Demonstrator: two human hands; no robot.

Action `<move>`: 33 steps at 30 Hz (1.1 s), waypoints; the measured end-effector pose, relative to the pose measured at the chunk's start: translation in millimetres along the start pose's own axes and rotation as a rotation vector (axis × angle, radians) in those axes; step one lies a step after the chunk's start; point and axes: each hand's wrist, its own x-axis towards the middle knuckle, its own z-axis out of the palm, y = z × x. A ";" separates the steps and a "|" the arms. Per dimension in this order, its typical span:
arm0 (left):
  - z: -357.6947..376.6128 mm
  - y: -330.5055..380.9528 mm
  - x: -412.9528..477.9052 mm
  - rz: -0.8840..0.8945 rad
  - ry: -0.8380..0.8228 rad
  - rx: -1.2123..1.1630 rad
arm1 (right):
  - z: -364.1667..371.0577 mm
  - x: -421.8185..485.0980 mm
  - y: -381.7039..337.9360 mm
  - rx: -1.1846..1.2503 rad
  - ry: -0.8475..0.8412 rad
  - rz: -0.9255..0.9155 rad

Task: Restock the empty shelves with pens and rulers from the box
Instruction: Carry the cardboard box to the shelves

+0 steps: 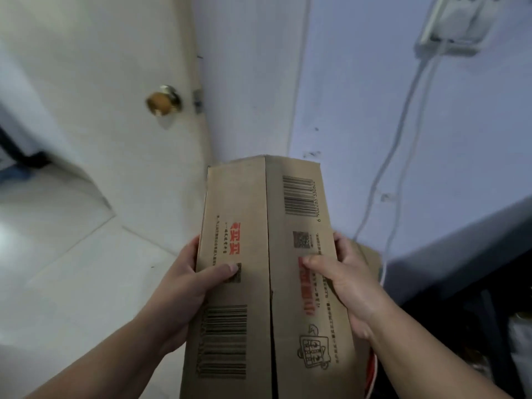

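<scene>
A brown cardboard box (259, 214) with barcodes and red print fills the lower middle of the head view, its two top flaps closed along a centre seam. My left hand (184, 286) grips its left side, thumb lying on the left flap. My right hand (345, 280) grips the right side, thumb on the right flap. The box is held up in front of me, above the floor. Its contents are hidden; no pens, rulers or shelves are in view.
A white door (95, 82) with a brass knob (162, 100) stands at the left. A pale wall corner is straight ahead. A wall socket (457, 21) with white cables (403, 133) hanging down is at the upper right. A dark piece of furniture (460, 254) is at the lower right. Pale floor tiles (57, 254) lie at the lower left.
</scene>
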 end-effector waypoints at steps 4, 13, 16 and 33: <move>-40.1 31.7 -54.6 0.102 0.112 -0.041 | 59.8 -5.6 -22.0 -0.043 -0.202 -0.033; -164.2 76.8 -203.0 0.266 0.378 -0.119 | 238.7 -64.3 -29.2 -0.153 -0.558 -0.104; -219.4 78.6 -266.6 0.308 0.489 -0.125 | 313.8 -99.7 -14.8 -0.172 -0.645 -0.097; -429.3 17.0 -628.9 0.360 1.198 -0.256 | 673.2 -335.5 131.9 -0.363 -1.303 0.110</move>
